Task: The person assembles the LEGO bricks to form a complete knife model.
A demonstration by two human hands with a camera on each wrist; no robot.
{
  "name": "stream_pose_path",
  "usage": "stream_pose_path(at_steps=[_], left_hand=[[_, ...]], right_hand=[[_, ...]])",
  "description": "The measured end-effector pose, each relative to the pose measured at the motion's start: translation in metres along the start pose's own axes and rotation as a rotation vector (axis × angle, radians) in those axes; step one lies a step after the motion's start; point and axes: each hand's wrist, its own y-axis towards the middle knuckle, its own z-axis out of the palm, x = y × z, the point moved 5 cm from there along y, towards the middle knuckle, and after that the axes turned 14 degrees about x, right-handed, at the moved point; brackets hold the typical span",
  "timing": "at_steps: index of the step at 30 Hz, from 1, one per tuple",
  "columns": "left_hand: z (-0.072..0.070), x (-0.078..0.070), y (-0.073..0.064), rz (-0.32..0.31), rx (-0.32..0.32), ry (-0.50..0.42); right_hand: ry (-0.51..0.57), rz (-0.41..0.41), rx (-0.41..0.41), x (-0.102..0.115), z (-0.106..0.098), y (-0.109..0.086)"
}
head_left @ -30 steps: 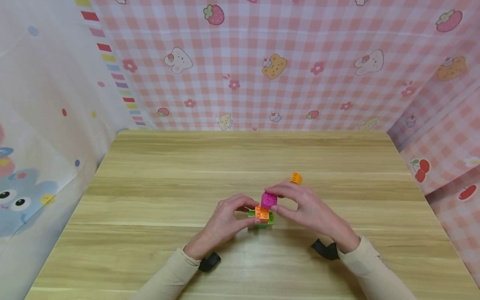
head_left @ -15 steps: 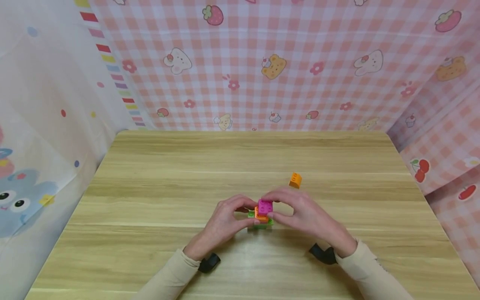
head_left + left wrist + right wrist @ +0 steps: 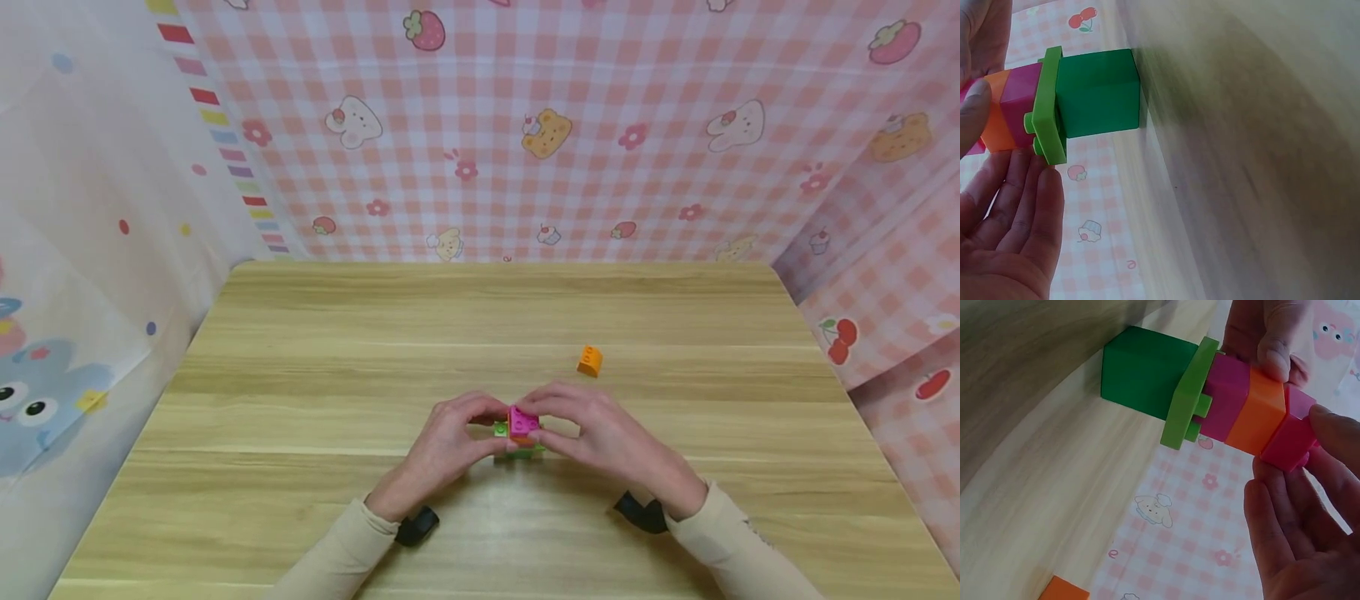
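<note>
Near the front middle of the wooden table stands an upright brick stack: a dark green block (image 3: 1099,94), a wide light green plate (image 3: 1188,394), a magenta brick (image 3: 1225,394), then an orange brick (image 3: 1257,412). A pink brick (image 3: 523,423) sits square over the orange one, its studs facing up in the head view. My left hand (image 3: 450,437) grips the stack around the orange brick, thumb on the near side and fingers behind. From the other side my right hand (image 3: 603,425) pinches the pink brick between thumb and fingertips.
A loose orange brick (image 3: 590,361) with a rounded side lies on the table (image 3: 337,333) beyond my right hand. Black straps (image 3: 417,527) hang at both wrists. Patterned cloth (image 3: 480,125) borders the table behind and along the sides.
My right hand has brought the pink brick left and down from above the stack's right side onto the orange brick. My left hand has stayed around the stack.
</note>
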Motion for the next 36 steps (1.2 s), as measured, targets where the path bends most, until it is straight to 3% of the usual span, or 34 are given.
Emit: stream_pose_path(at_steps=[9, 15, 26, 31, 36], left_hand=[[0.0, 0.001, 0.0, -0.008, 0.013, 0.042], [0.0, 0.001, 0.0, 0.016, 0.019, 0.036], [0.0, 0.0, 0.001, 0.01, 0.017, 0.046], [0.001, 0.0, 0.001, -0.01, 0.018, 0.058], [0.004, 0.004, -0.001, -0.075, 0.042, 0.085]], right_hand=[[-0.082, -0.124, -0.027, 0.004, 0.003, 0.001], [-0.077, -0.149, -0.03, 0.004, 0.004, 0.001], [-0.07, -0.067, -0.065, 0.0, 0.008, -0.004], [-0.018, 0.027, -0.058, -0.003, 0.008, -0.009], [0.027, 0.14, -0.039, -0.01, 0.003, -0.019]])
